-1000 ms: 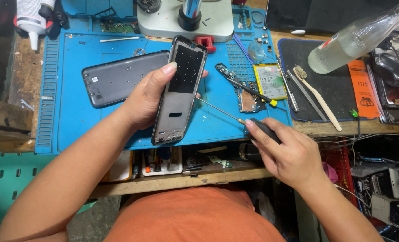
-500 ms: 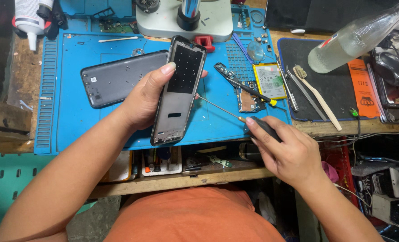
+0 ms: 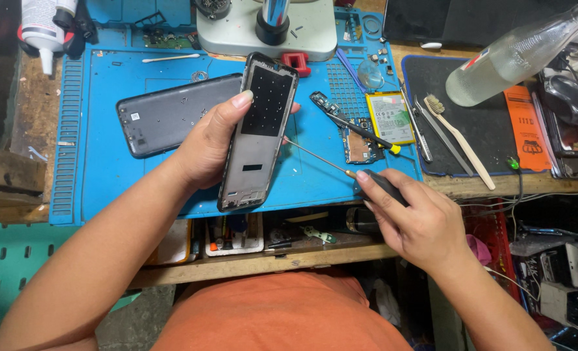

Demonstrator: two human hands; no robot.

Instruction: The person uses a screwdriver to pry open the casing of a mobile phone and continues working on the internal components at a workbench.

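Observation:
My left hand [image 3: 207,146] holds an opened phone frame [image 3: 257,133] tilted above the blue work mat [image 3: 133,188], thumb along its left edge. My right hand [image 3: 419,221] grips a black-handled screwdriver [image 3: 367,179], its thin shaft pointing up-left with the tip touching the frame's right edge. A grey phone back cover [image 3: 172,114] lies on the mat just left of my left hand. A circuit board [image 3: 357,146] and a phone battery [image 3: 391,117] rest on the mat to the right of the frame.
A microscope base [image 3: 269,29] stands at the back. A second screwdriver [image 3: 360,130], tweezers [image 3: 419,130], a toothbrush [image 3: 461,140] and a clear bottle [image 3: 516,55] lie to the right on a black mat [image 3: 490,130]. A white squeeze bottle [image 3: 45,26] stands far left. A parts tray [image 3: 233,234] sits under the bench edge.
The phone frame and my left hand have shifted very slightly; the screwdriver tip stays at the frame's right edge. Otherwise little has moved.

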